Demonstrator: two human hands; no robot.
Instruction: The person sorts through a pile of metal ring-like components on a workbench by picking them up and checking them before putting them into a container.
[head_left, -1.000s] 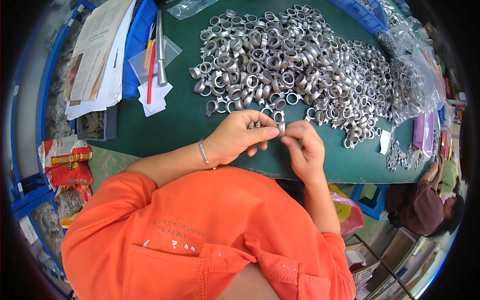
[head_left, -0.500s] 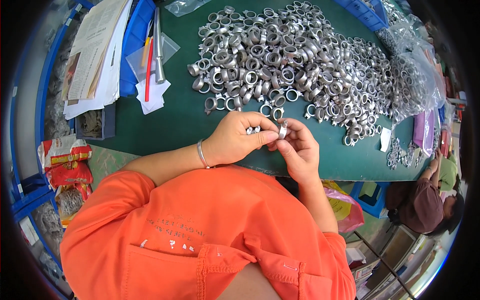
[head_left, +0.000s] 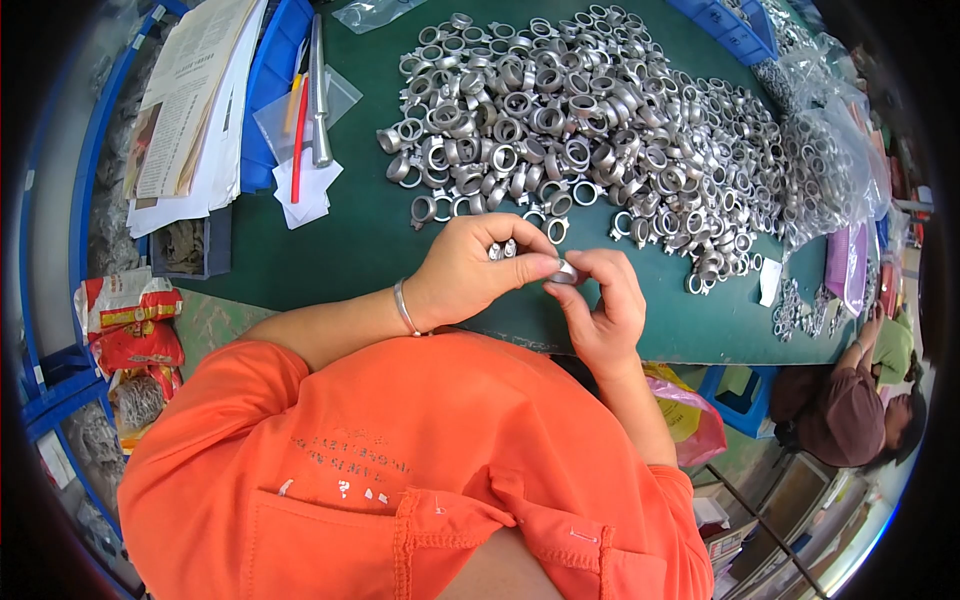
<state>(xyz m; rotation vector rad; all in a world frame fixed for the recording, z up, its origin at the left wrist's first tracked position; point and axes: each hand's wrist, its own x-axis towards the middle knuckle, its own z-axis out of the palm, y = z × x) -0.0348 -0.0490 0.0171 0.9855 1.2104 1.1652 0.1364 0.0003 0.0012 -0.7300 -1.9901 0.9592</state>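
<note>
Between the fingertips of both hands is a small silver metal ring [head_left: 565,272], pinched above the table's near edge. My left hand [head_left: 487,262], with a bangle at the wrist, is closed, thumb and forefinger on the ring's left side. Small metal pieces [head_left: 503,250] also show inside its curled fingers. My right hand [head_left: 607,305] pinches the ring's right side with thumb and forefinger. Just beyond the hands spreads a large heap of similar grey metal rings [head_left: 540,110], many with small lugs; a loose ring [head_left: 556,230] lies right by my left fingers.
Papers [head_left: 190,110], a blue bin [head_left: 275,90], a red pen [head_left: 297,150] and a metal rod [head_left: 319,100] are at the left. Right stand a plastic bag of rings [head_left: 830,170] and a purple basket [head_left: 848,260]. Another person [head_left: 850,410] sits at the far right.
The ring has turned from upright to a flatter tilt between my fingers. My right hand has shifted slightly right and down, its fingers now curled over the ring.
</note>
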